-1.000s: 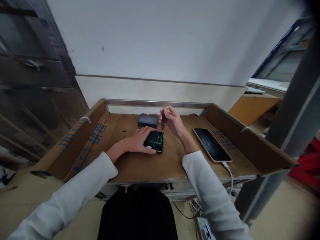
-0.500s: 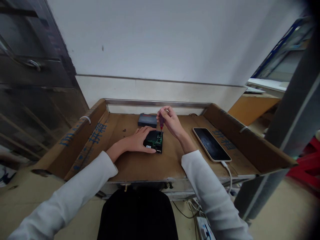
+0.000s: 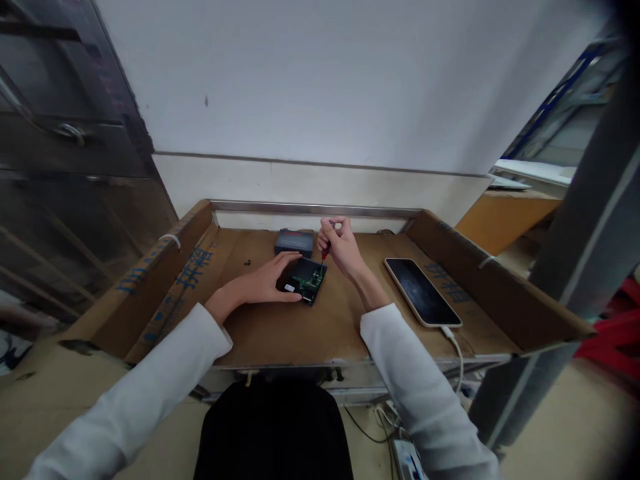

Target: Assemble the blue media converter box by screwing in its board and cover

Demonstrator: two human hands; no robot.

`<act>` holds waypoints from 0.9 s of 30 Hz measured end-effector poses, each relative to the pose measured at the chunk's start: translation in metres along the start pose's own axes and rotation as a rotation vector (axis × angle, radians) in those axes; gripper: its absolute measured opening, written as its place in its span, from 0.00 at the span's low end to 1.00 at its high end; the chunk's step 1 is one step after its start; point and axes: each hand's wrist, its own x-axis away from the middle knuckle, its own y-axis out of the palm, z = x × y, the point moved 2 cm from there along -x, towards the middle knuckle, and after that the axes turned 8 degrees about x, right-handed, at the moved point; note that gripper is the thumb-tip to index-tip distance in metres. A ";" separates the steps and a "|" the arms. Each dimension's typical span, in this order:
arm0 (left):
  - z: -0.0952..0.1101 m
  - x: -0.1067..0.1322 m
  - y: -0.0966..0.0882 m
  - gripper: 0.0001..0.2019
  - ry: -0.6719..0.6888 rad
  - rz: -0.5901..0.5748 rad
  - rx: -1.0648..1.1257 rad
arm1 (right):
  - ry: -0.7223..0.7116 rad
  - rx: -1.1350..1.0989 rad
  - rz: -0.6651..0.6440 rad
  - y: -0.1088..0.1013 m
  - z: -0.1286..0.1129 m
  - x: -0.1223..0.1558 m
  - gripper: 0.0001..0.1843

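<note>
Black device (image 3: 305, 267), green board (image 3: 309, 279) bared, on counter (image 3: 345, 337). I see left hand (image 3: 263, 280), fingers clamped loosely across it; right hand (image 3: 345, 252), fingers gripping screwdriver (image 3: 325, 253). Slack bracing could let that skid.

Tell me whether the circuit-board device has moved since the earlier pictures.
Yes: judged against the phone, the circuit-board device has turned clockwise, its near end swinging left.

Workshop, cardboard-lined bench (image 3: 335, 330), circuit board (image 3: 308, 275), screwdriver (image 3: 325, 253)
</note>
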 end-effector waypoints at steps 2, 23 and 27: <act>0.000 0.003 -0.001 0.37 -0.006 0.027 0.003 | -0.041 0.063 0.017 -0.002 -0.002 0.000 0.24; -0.009 -0.003 0.012 0.33 -0.071 0.122 -0.149 | -0.063 0.040 0.017 0.001 0.000 0.002 0.23; -0.008 -0.005 0.006 0.37 -0.095 0.084 -0.137 | -0.057 0.107 0.054 -0.006 -0.002 0.003 0.22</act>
